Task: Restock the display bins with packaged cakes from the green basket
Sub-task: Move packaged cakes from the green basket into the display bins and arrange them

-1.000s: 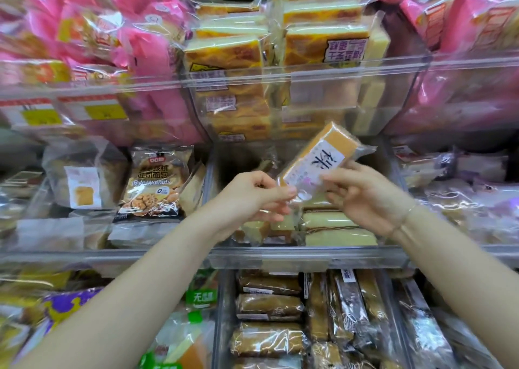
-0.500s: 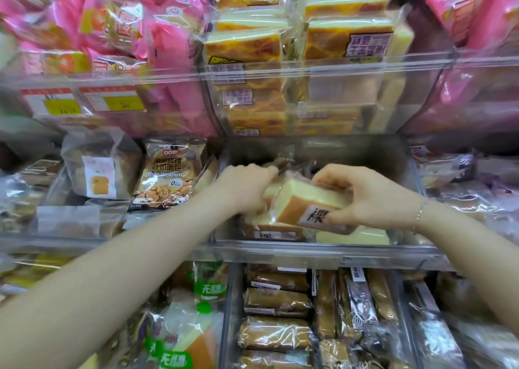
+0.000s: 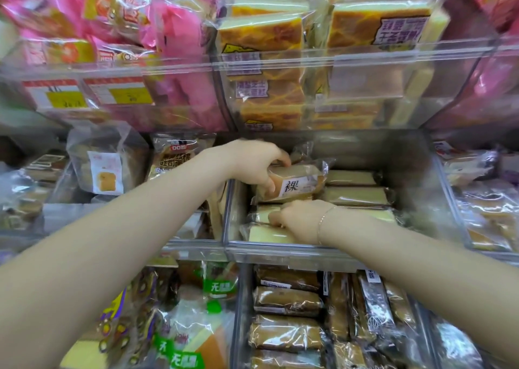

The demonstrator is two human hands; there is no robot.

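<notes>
Here, left hand (image 3: 254, 164) gripping cake (image 3: 295, 182)

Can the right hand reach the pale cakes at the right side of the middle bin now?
Probably yes. The right hand is already inside the middle bin, and the pale cakes lie uncovered just beside it. The labelled cake in the left hand sits further left.

Shop: tiered clear bins (image 3: 280, 252) stocked with wrapped cakes (image 3: 354, 196), yellow price tags (image 3: 66, 99) on the fronts.

Bright, even light; glare on plastic wrappers; edges blurred and wide-angle warped.
</notes>
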